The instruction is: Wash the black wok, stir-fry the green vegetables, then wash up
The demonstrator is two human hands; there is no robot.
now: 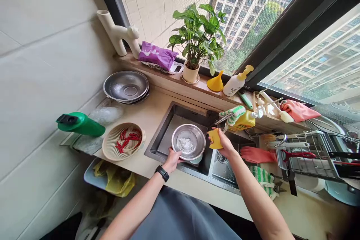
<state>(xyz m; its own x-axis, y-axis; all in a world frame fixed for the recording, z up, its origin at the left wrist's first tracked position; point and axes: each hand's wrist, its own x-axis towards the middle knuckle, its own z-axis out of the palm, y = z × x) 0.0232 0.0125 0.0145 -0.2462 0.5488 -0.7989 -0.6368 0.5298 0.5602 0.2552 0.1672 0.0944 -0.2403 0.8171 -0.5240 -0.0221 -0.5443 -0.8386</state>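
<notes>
My left hand (172, 160) grips the rim of a stainless steel bowl (197, 138), holding it tilted above the left basin of a steel kitchen sink (165, 146). White foam or powder (185, 145) lies inside the bowl. My right hand (223, 143) is shut on a yellow sponge (215, 138), just right of the bowl's rim and apart from it. A black watch (162, 173) circles my left wrist.
Around the sink stand a woven basket (111, 146) holding red pieces, a green bottle (80, 124), stacked steel strainers (126, 87) and a yellow detergent bottle (242, 121). Pink rubber gloves (257, 154) and a metal dish rack (306, 153) lie to the right. A potted plant (198, 37) stands on the sill.
</notes>
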